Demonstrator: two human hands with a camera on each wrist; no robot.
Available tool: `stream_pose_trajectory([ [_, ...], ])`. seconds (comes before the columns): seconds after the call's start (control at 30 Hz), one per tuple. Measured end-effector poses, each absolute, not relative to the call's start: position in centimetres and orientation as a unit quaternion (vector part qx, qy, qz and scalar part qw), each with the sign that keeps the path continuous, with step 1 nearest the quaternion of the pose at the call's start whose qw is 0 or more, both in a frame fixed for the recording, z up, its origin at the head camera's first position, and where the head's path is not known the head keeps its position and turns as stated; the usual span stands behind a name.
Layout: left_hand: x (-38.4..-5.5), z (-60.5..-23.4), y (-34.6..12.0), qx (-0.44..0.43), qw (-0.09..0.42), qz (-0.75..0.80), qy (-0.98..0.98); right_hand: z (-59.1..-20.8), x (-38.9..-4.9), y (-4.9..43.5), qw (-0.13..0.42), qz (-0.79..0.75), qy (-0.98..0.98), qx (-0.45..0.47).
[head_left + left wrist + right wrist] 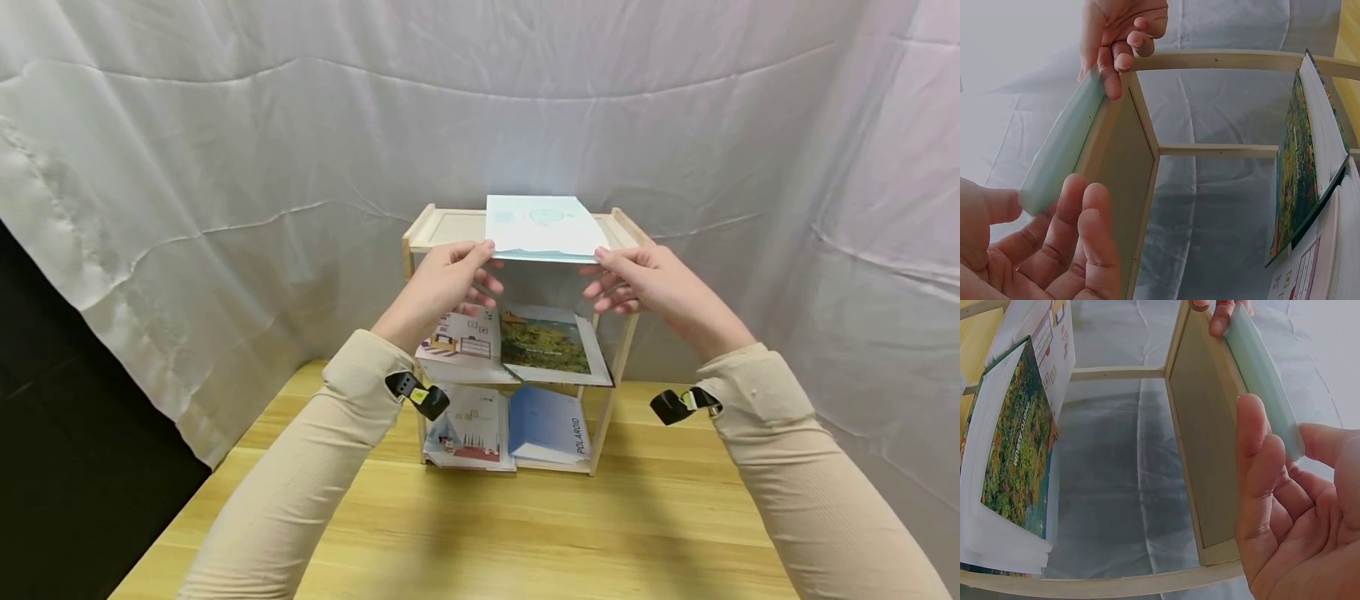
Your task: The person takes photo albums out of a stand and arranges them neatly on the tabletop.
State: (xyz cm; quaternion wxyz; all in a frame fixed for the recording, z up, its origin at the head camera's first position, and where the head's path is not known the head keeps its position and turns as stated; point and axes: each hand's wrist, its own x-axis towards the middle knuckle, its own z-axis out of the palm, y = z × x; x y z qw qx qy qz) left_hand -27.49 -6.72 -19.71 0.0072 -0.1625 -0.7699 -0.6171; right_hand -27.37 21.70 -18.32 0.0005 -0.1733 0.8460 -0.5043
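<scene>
Left grip (452, 271) and right grip (637, 275) pinch the near corners of a pale book (543, 227), at its 8 o'clock and 4 o'clock, at the top of a wooden rack (454, 228); a foliage-covered album (546, 343) sits lower at 6 o'clock, grey curtain (450, 137) behind at 12.

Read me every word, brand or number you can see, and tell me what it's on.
"PHOTO ALBUM", on the foliage-covered album.
"POLAROID", on the blue book.
The pale book at the top: faint print, too blurred to read.
The illustrated white books: any lettering is too small to read.
</scene>
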Motion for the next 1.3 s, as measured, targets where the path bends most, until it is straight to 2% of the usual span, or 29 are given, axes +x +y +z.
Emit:
stream_pose_trajectory([
  [0.4,-26.7,-19.3,-7.1,-0.155,-0.001,-0.61,-0.777,-18.1,-26.0,22.0,0.021,-0.504,0.846,-0.17],
  [0.7,-27.5,-18.8,-7.8,-0.156,-0.059,-0.613,-0.772,-16.6,-26.7,22.7,0.097,-0.52,0.836,-0.145],
  [0.97,-28.1,-19.1,-7.9,-0.158,-0.09,-0.624,-0.76,-16.8,-27.3,22.5,0.09,-0.533,0.827,-0.152],
  [1.3,-27.9,-19.9,-7.4,-0.162,-0.092,-0.654,-0.734,-17.7,-27.0,22.6,0.08,-0.562,0.808,-0.161],
])
